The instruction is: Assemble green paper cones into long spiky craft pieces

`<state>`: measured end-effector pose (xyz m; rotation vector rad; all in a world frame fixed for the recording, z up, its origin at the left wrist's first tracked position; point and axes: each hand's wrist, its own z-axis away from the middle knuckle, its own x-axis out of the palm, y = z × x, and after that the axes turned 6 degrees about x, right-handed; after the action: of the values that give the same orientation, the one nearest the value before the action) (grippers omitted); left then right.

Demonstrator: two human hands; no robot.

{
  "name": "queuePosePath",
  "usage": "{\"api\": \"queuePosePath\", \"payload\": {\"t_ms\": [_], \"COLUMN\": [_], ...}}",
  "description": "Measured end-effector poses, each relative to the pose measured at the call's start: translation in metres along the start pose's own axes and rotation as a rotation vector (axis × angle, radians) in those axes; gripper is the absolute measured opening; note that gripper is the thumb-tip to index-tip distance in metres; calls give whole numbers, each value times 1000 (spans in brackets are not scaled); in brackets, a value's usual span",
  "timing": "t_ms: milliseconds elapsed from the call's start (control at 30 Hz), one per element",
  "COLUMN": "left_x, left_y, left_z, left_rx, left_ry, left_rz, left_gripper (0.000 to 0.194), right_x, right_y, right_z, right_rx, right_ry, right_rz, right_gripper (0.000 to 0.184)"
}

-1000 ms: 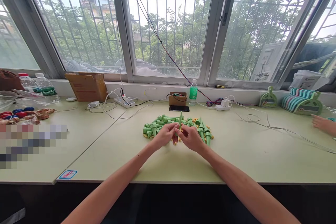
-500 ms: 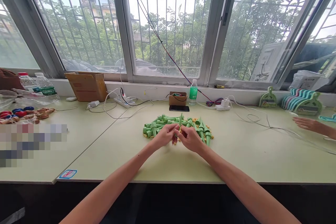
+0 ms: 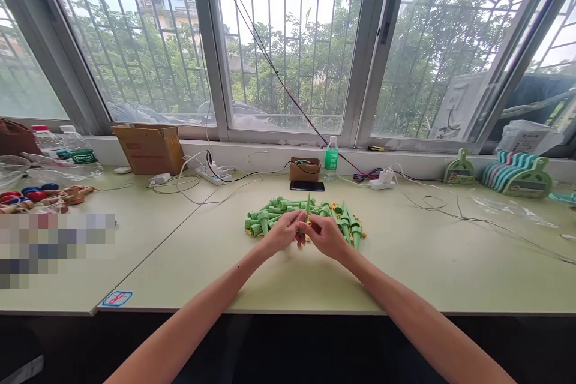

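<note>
My left hand (image 3: 285, 233) and my right hand (image 3: 326, 236) meet above the table, fingers closed and nearly touching. Between them a green watering spike (image 3: 308, 204) points upward, gripped by my left fingers. A small yellow valve piece (image 3: 309, 224) shows at the fingertips of my right hand, against the spike; whether it is seated in it I cannot tell. Just behind both hands lies a pile of green spikes (image 3: 265, 215), some with ring-shaped collars. Small yellow pieces (image 3: 363, 234) are scattered beneath and around the pile.
Behind the pile are a black phone (image 3: 306, 186), a small brown box (image 3: 305, 169) and a green-labelled bottle (image 3: 332, 159). White cables (image 3: 459, 207) cross the right side, near small dustpans (image 3: 517, 177) and clear plastic (image 3: 513, 209). A cardboard box (image 3: 148, 150) stands back left.
The other person's hand at the right has left the view, uncovering clear plastic there. My hands, the spike and the yellow piece have barely shifted.
</note>
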<state>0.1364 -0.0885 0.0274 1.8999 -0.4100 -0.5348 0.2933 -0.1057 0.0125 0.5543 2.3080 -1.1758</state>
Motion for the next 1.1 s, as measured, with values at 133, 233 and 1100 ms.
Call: {"api": "queuePosePath", "payload": {"t_ms": [133, 233, 1100], "left_x": [2, 1, -4], "left_y": [3, 4, 17], "left_z": [0, -1, 3], "left_rx": [-14, -1, 116], "left_ry": [5, 40, 471], "left_rz": [25, -16, -805], "left_gripper": [43, 41, 41], "right_x": [-1, -1, -3], "right_y": [0, 1, -1], "right_z": [-1, -2, 0], "right_rx": [2, 3, 99], "right_ry": [-1, 38, -157], "right_rz": [-26, -27, 217], "right_gripper": [47, 46, 19]}}
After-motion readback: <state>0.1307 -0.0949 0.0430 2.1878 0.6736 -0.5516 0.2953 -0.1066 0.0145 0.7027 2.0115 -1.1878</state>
